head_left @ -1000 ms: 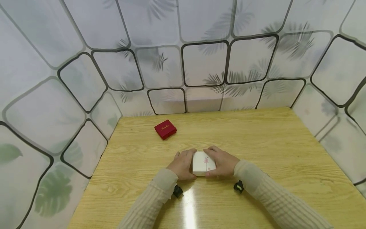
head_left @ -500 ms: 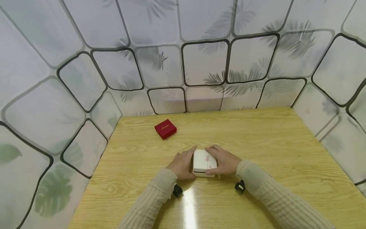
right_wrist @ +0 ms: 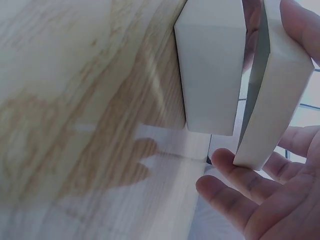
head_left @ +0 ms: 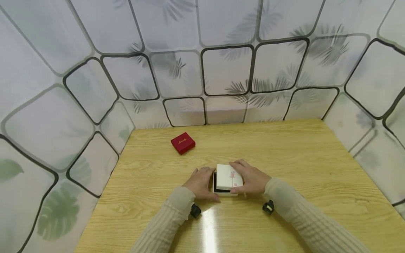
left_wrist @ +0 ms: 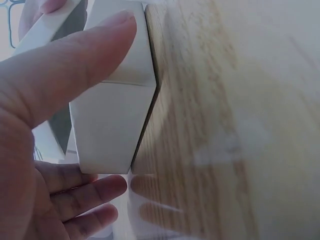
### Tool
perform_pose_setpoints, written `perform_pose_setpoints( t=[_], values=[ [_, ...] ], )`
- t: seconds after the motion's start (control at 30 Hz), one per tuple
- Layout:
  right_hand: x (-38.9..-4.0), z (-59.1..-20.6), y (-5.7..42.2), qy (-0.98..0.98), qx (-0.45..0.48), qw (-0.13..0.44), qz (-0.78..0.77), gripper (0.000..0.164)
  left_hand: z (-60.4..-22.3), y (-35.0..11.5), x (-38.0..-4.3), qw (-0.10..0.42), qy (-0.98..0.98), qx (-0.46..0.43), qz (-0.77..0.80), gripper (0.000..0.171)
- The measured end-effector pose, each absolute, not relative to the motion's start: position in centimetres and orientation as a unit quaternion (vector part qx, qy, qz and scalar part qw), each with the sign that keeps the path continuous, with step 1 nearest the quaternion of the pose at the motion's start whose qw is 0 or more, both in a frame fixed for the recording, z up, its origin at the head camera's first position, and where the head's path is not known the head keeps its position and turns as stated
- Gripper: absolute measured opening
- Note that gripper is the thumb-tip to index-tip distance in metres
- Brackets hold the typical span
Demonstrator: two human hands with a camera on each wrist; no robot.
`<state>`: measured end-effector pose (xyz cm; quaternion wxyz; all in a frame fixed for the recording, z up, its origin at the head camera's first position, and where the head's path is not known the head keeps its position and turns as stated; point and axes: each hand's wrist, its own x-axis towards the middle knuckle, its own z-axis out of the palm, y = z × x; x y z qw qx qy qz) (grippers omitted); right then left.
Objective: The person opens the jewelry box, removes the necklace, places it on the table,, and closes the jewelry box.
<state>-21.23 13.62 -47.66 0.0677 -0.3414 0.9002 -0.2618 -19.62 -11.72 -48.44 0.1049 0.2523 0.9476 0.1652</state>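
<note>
A white box base (left_wrist: 110,122) sits on the wooden table, its dark inside partly showing in the head view. My left hand (head_left: 200,183) grips the base, thumb across the near side and fingers at the far side. Raised above the base is its white lid (head_left: 225,176), printed with a pink flower. My right hand (head_left: 252,177) holds this lid by its edges, thumb near and fingers far. In the right wrist view the lid (right_wrist: 280,90) stands apart from the base (right_wrist: 210,75), with a gap between them.
A closed dark red box (head_left: 183,142) with gold lettering lies farther back on the left of the wooden table (head_left: 284,151). Patterned white curtains (head_left: 227,70) enclose the table at the back and both sides.
The right hand has lifted the lid off the base and shifted it slightly to the right, uncovering the dark inside. The left hand has stayed at the base. The red box has not moved.
</note>
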Motion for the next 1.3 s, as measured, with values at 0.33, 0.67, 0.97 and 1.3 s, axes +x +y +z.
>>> perform_pose_setpoints(
  t=[0.33,0.67,0.97,1.3],
  values=[
    [-21.5,-47.6,14.2,0.903,-0.331,0.055,-0.267,0.103,-48.4,-11.5,-19.6,0.103,0.949,0.248,0.166,0.112],
    [-22.1,-47.6,15.6,0.914,-0.306,0.047,-0.263,0.103,-48.6,-11.5,-19.5,0.094,0.949,0.248,0.171,0.110],
    [-22.9,-47.4,17.6,0.922,-0.297,0.019,-0.247,0.098,-48.6,-11.7,-19.4,0.092,0.949,0.245,0.174,0.109],
    [-24.3,-47.7,20.6,0.938,-0.260,0.014,-0.230,0.101,-48.5,-11.8,-19.4,0.089,0.948,0.248,0.176,0.108]
  ],
)
